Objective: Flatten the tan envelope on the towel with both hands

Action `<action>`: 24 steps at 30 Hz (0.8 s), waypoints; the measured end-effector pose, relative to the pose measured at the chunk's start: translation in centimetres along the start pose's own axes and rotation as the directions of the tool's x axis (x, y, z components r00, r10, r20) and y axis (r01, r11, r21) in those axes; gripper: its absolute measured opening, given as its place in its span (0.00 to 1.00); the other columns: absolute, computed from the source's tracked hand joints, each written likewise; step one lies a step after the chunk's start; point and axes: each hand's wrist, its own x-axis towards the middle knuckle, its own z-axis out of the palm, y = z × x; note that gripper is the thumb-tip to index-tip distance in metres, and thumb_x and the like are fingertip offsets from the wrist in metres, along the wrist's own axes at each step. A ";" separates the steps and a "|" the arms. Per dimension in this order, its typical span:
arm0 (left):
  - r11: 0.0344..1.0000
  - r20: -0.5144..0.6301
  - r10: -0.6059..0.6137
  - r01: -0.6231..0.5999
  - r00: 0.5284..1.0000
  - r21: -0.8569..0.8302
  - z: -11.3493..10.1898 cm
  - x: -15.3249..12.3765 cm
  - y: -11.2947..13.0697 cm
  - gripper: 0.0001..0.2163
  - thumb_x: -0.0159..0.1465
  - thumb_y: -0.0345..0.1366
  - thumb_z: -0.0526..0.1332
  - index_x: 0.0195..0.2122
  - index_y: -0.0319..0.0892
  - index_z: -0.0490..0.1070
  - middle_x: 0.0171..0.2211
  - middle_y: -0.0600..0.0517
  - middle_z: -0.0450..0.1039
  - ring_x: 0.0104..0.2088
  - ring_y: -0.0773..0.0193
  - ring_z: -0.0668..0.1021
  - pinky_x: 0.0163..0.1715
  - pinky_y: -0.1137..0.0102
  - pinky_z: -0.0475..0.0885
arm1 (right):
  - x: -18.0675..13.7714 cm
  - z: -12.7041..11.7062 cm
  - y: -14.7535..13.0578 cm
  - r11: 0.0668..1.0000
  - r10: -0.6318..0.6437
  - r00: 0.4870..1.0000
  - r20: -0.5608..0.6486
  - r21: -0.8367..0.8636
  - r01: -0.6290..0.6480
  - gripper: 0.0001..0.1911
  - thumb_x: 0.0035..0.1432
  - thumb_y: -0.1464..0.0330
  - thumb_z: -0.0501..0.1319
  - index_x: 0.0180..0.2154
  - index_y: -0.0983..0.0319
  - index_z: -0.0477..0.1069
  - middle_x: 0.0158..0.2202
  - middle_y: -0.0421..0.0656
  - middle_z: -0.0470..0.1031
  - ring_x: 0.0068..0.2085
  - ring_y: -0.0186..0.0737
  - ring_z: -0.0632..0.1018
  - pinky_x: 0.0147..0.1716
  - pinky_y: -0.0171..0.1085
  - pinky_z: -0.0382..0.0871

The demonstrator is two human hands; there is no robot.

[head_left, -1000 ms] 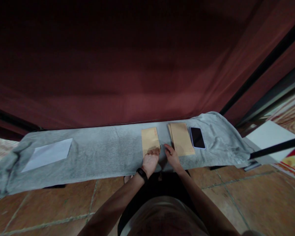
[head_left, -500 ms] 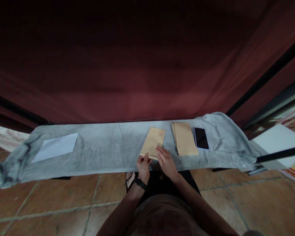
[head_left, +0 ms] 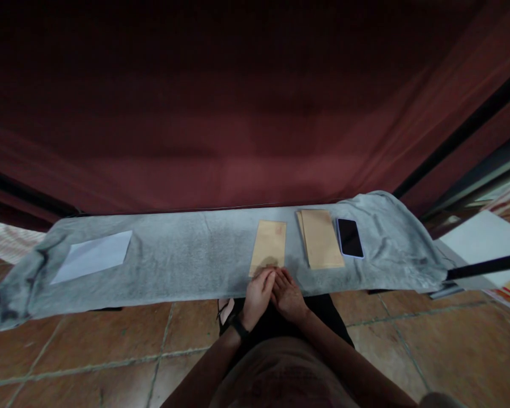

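1. Your left hand [head_left: 257, 293] lies palm down with the fingers stretched out and close together. It grips nothing, and its fingertips rest on the near edge of a single flat tan paper envelope [head_left: 269, 241].
2. Your right hand [head_left: 287, 292] sits just beside the left, the two touching. It is also flat and unclenched, holds nothing, and has its fingertips at the same near edge of the envelope.
3. The envelope lies flat on the grey fuzzy cloth [head_left: 187, 258] that covers the long counter. It is right of the middle, with its long side running away from you.
4. Near its right side, with a gap between, sits a neat stack of tan paper envelopes [head_left: 322, 238]. Just beside that stack lies a black-screened phone in a pale case [head_left: 350, 238].
5. Well apart to the left, a white sheet of paper [head_left: 92, 258] lies flat on the cloth.
6. A black wristband [head_left: 238, 327] circles your left wrist.
7. A dark red curtain [head_left: 238, 141] hangs behind the counter, and a reddish-brown tiled floor [head_left: 89, 351] shows in front of it.
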 end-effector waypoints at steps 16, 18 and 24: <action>0.656 0.489 0.232 -0.506 0.841 0.560 3.2 16.5 -4.5 0.28 0.72 0.49 0.42 0.70 0.43 0.49 0.71 0.49 0.49 0.71 0.59 0.50 0.69 0.58 0.43 | 0.4 -1.3 -0.4 0.997 0.039 0.997 0.070 -0.074 -0.034 0.30 0.70 0.62 0.51 0.69 0.62 0.49 0.68 0.47 0.58 0.67 0.48 0.62 0.66 0.51 0.52; 0.647 0.487 0.239 -0.512 0.840 0.566 3.3 16.8 -4.6 0.28 0.72 0.48 0.43 0.70 0.43 0.50 0.71 0.49 0.49 0.71 0.59 0.50 0.69 0.57 0.42 | 0.4 -1.4 -0.4 0.997 0.046 0.996 0.076 -0.065 -0.041 0.30 0.70 0.62 0.51 0.69 0.62 0.49 0.68 0.47 0.58 0.67 0.48 0.62 0.67 0.51 0.52; 0.606 0.580 0.292 -0.616 0.761 0.503 2.2 15.4 -4.8 0.26 0.73 0.45 0.42 0.70 0.41 0.51 0.71 0.49 0.49 0.70 0.61 0.50 0.69 0.59 0.42 | 0.5 -1.2 -0.4 0.997 0.051 0.996 0.072 -0.058 -0.046 0.30 0.70 0.62 0.51 0.69 0.62 0.50 0.68 0.47 0.59 0.66 0.46 0.63 0.67 0.49 0.51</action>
